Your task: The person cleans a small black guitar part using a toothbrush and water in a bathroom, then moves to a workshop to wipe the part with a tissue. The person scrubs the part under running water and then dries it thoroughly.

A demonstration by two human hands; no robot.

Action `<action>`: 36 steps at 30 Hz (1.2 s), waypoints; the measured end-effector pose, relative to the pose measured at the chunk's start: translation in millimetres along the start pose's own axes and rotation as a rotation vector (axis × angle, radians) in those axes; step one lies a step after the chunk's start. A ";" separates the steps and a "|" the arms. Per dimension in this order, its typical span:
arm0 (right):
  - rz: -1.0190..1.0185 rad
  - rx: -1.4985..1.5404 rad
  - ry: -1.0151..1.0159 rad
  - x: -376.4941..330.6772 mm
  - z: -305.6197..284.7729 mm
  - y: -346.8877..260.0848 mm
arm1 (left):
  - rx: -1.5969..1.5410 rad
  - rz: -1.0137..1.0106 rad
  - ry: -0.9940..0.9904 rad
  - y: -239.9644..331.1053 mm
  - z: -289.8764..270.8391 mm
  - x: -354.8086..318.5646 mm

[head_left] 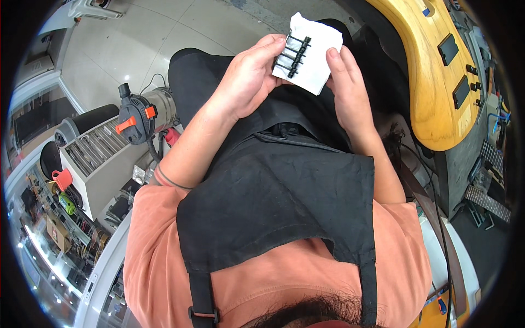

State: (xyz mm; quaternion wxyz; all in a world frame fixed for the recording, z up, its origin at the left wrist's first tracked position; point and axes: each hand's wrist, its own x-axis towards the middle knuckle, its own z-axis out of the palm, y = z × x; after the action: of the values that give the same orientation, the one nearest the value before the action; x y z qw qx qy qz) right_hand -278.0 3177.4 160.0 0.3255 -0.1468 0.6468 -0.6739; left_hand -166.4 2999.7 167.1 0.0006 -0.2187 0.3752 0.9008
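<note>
A small black metal part with several parallel bars [292, 54] lies on a folded white cloth [317, 49], held up over my lap. My left hand [249, 76] grips the part's left side, thumb and fingers curled around it. Cupping the cloth from the right and from beneath is my right hand [344, 87], its thumb pressed on the cloth's right edge. I wear a black apron [273, 191] over an orange shirt.
A yellow wooden electric bass body [432, 82] with black pickups lies on a bench at the right. To the left stand a grey tool rack [98, 158] and a machine with orange and black parts [136, 117]. Pale floor tiles show at the top.
</note>
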 end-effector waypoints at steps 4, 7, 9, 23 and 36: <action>-0.063 0.041 0.077 5.1 19.2 -2.5 | -0.061 -0.029 -0.079 -5.8 -2.2 2.0; -0.087 0.034 0.095 13.6 16.7 2.2 | -0.013 -0.025 -0.102 -6.5 2.7 0.3; -0.158 0.004 0.108 17.6 17.0 4.7 | 0.002 0.004 -0.127 -8.1 2.3 -1.0; -0.314 -0.183 0.263 27.7 -5.7 -1.4 | -0.043 0.013 -0.141 -0.1 -7.2 -7.3; -0.323 -0.214 0.324 25.2 -29.9 3.6 | -0.137 0.018 -0.137 10.3 -14.2 -10.8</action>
State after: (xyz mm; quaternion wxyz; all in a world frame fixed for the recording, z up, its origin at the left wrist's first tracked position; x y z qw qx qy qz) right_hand -314.4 3185.0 147.3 0.0883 -0.1720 0.7263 -0.6596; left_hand -152.7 2984.4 169.5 0.0033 -0.1529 0.3139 0.9371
